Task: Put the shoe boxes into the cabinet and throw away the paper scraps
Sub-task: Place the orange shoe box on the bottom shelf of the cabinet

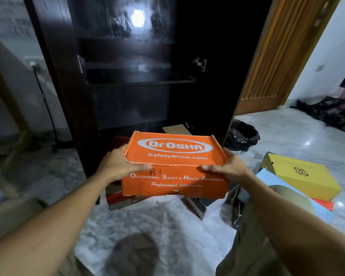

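Note:
An orange Dr.Osha shoe box [175, 166] hangs in the air in front of the open dark cabinet [127, 76], lid closed. My left hand [120, 166] grips its left end and my right hand [227, 168] grips its right end, thumbs on the lid. A yellow shoe box [301, 176] lies on the floor at the right, on top of light blue paper [271, 180] and an orange-red flat piece [325, 204]. A red box [118, 198] sits on the floor under the orange one, partly hidden.
A black-lined waste bin [241, 136] stands right of the cabinet. A dark flat piece [195, 206] lies on the marble floor [157, 226]. A wooden door [277, 56] is at the right, black bags [327, 114] beyond it. A chair leg [0, 172] is at the left.

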Demonstrator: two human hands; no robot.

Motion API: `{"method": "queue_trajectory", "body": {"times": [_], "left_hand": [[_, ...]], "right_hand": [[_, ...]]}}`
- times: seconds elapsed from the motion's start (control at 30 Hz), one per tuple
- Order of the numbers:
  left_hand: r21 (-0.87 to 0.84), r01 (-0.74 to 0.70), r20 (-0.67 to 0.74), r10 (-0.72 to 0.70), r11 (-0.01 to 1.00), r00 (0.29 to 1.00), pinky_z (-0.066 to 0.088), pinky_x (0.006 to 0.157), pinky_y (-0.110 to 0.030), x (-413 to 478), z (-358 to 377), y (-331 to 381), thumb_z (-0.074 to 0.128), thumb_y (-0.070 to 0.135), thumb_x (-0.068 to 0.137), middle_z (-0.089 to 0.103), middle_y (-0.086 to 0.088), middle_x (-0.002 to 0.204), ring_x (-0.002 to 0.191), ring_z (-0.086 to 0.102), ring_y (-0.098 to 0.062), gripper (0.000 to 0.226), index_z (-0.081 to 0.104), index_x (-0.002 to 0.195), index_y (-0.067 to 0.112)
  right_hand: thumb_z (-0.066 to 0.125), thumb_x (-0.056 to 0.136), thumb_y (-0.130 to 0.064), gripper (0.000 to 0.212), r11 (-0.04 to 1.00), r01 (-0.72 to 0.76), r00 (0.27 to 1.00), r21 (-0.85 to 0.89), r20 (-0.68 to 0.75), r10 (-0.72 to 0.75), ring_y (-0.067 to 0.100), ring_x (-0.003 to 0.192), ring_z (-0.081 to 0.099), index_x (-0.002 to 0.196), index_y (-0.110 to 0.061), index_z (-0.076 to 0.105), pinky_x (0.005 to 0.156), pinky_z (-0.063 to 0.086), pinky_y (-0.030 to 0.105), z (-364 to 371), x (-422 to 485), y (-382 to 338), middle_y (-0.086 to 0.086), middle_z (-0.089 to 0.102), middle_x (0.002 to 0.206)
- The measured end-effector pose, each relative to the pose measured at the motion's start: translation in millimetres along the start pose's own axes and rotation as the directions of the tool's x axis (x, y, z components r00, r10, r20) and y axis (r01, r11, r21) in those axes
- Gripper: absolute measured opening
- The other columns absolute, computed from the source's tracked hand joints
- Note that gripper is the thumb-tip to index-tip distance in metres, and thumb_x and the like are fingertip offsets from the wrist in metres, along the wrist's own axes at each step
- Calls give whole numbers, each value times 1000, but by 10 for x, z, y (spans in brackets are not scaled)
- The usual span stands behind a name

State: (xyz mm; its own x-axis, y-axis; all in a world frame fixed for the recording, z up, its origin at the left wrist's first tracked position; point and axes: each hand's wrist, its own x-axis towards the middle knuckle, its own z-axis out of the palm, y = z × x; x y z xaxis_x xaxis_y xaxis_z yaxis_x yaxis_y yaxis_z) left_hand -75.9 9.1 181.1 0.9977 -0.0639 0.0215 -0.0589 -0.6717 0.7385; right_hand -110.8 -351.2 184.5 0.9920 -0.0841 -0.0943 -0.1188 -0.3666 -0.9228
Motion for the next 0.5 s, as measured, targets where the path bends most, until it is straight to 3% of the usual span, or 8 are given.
{"method": "queue_trajectory", "body": {"times": [0.23,0.33,0.4,0.5], "left_hand": [[-54,-63,-132,55,997,990,55,90,-40,266,-477,156,80,83,30,71,16,103,94,67,-9,100,60,117,38],[-105,-75,-164,57,992,985,54,91,-38,461,-608,182,83,79,32,70,16,102,95,67,-8,97,60,117,38],[-117,-78,-170,57,990,984,55,91,-38,646,-700,188,82,81,30,71,16,103,95,68,-9,98,61,116,38],[-129,-61,-171,39,990,984,54,92,-36,961,-834,168,85,77,30,71,17,101,95,68,-8,98,62,115,36]], "right_hand": [[97,17,-60,152,988,136,990,-67,48,-133,18,115,64,148,-14,33,105,50,44,-35,332,-637,-4,61,130],[100,24,-53,127,976,194,981,-101,45,-190,11,103,70,133,-17,47,96,57,39,-8,575,-942,-4,67,120],[99,41,-37,102,969,207,978,-137,40,-203,9,94,68,125,-19,45,90,57,32,17,736,-1129,-11,65,108],[97,55,-28,103,965,205,979,-162,9,-206,8,93,64,138,-18,38,85,55,29,78,1049,-1284,-18,58,104]]}}
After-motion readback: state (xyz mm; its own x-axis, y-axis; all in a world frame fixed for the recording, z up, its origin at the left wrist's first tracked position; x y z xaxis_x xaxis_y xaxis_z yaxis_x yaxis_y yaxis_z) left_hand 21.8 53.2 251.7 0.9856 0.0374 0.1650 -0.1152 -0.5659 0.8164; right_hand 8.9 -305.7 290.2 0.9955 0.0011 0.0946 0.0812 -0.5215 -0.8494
